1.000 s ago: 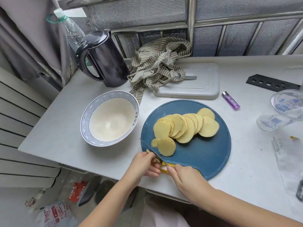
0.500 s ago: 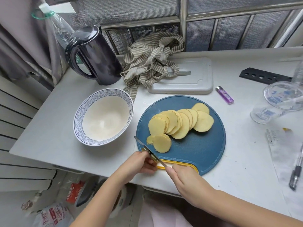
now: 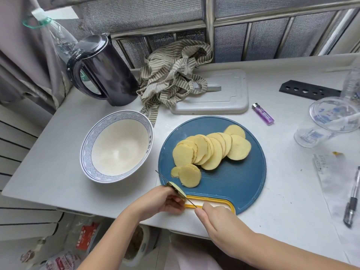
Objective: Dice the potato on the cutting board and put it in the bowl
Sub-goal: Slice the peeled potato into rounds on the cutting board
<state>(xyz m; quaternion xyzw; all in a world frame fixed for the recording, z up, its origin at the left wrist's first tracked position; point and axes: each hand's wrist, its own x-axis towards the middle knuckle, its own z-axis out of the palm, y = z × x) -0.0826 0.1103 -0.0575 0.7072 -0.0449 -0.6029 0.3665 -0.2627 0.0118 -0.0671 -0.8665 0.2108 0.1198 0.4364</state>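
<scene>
Both hands meet at the near rim of the round blue plastic cutting board point(image 3: 233, 184). The left hand point(image 3: 165, 199) pinches a small pale potato end piece point(image 3: 176, 189) in curled fingers. The right hand point(image 3: 220, 217) is closed round a thin-bladed knife point(image 3: 161, 176), whose blade lies against that piece. Round yellow potato slices point(image 3: 212, 151) lie fanned across the board. A white ceramic bowl with a blue patterned rim point(image 3: 88, 141) stands just left of the board on the white bench point(image 3: 48, 152).

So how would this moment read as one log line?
left hand: holds potato piece | right hand: grips knife | slices: on board | bowl: empty
</scene>
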